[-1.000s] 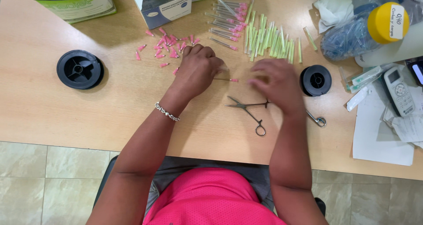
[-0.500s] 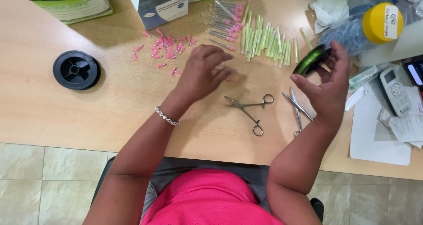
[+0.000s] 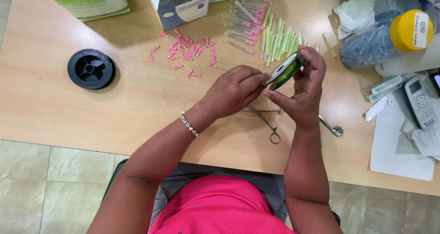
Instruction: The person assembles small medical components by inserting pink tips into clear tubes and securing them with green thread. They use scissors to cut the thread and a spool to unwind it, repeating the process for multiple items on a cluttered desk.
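now | right hand (image 3: 305,85) grips green spool (image 3: 284,71) | left hand (image 3: 233,91) pinches its rim

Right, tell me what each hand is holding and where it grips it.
The right hand holds a green spool by its rim. The left hand pinches at the spool's edge; holding anything itself cannot be told.

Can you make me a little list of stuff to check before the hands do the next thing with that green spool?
1. Green spool held in right hand: ok.
2. Left hand fingertips at the spool's edge: ok.
3. Thread end pinched: cannot tell, too thin to see.
4. Forceps within reach, lying on the table under the hands: ok.
5. Pink caps piled apart from the hands: ok.
6. Black spool out of the way at left: ok.
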